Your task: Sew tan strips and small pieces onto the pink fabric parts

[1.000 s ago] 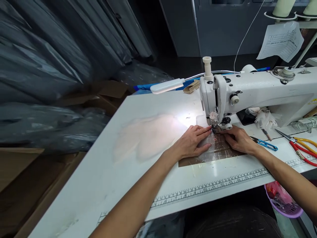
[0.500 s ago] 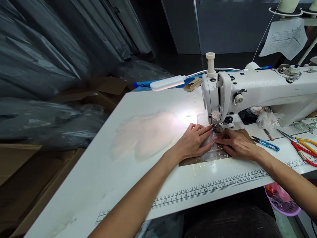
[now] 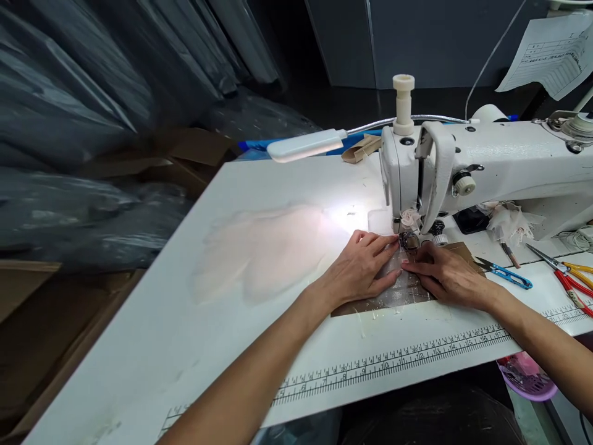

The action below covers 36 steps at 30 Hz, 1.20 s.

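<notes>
My left hand (image 3: pixel 361 269) lies flat with its fingers stretched on a thin, see-through cloth (image 3: pixel 398 292), just left of the presser foot (image 3: pixel 408 240) of a white sewing machine (image 3: pixel 509 161). Close by on the right, my right hand (image 3: pixel 447 275) pinches the cloth's edge between thumb and index finger in front of the foot. Beneath the cloth shows a brown patch (image 3: pixel 345 309) on the white table (image 3: pixel 241 346). My fingers cover part of the cloth, and the needle tip is hard to make out.
Blue thread snips (image 3: pixel 507 275) and red- and yellow-handled scissors (image 3: pixel 572 275) lie to the right. A lamp (image 3: pixel 306 146) lights a pale pink patch (image 3: pixel 278 253) on the left. Cardboard boxes (image 3: pixel 41 346) stand beyond the left edge; a purple basket (image 3: pixel 532 386) sits below the table.
The view has shifted slightly, so the machine sits farther right in the picture. Both hands keep nearly the same places on the cloth by the presser foot.
</notes>
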### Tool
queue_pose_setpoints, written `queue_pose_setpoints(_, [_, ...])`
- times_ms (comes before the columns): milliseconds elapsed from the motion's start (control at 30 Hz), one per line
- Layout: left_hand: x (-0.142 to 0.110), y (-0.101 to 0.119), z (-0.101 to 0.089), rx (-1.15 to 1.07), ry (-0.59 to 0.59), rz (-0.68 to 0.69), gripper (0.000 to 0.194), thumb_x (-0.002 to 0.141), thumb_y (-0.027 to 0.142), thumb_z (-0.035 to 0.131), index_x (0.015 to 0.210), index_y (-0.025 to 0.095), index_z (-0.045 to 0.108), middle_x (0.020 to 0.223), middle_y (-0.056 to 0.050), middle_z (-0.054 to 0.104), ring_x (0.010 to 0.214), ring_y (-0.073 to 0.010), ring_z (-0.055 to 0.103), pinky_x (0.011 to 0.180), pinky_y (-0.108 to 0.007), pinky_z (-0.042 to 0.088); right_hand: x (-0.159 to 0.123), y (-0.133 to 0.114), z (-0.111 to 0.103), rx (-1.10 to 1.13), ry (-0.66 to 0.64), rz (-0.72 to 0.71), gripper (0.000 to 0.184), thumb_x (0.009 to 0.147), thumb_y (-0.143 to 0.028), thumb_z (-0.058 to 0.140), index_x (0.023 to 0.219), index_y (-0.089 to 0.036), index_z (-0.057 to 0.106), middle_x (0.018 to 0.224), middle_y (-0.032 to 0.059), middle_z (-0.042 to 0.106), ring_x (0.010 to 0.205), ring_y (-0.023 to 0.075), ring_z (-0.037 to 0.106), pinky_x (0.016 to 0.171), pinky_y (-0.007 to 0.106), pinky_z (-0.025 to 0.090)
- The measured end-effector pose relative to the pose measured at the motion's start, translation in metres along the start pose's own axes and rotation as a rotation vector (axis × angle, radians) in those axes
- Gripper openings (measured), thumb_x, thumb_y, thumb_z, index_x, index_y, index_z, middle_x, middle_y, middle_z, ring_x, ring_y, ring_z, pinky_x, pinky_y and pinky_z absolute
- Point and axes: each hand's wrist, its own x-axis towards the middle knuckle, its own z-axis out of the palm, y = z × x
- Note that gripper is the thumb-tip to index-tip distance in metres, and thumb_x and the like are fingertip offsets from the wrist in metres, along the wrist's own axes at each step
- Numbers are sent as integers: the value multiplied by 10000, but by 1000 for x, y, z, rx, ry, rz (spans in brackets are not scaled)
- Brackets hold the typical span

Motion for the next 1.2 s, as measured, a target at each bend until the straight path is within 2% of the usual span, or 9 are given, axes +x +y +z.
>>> queue_pose_setpoints(300, [0,1,0,64,-51,4,432,958,400,417,1229,121,605,1288,-153,618,995,-292,573,825,-447,404,1,0,2,9,40,2,316,934,-165,485,1177,-213,681,1055,121,593,938,224,619,813,423,587])
queue_pose_setpoints(667, [2,5,-2,101,-75,12,444,963,403,409,1184,84,626,1319,-167,604,1017,-296,589,871,-464,397,0,2,4,26,29,40,327,931,-180,488,1184,-237,685,1070,109,590,962,221,625,841,423,586])
queue_pose_setpoints(1200, [3,6,-2,117,-63,21,417,963,393,410,1164,106,636,1322,-174,605,1016,-302,607,900,-501,370,0,2,3,39,38,34,322,939,-183,470,1168,-206,695,1045,119,577,940,224,619,836,425,583])
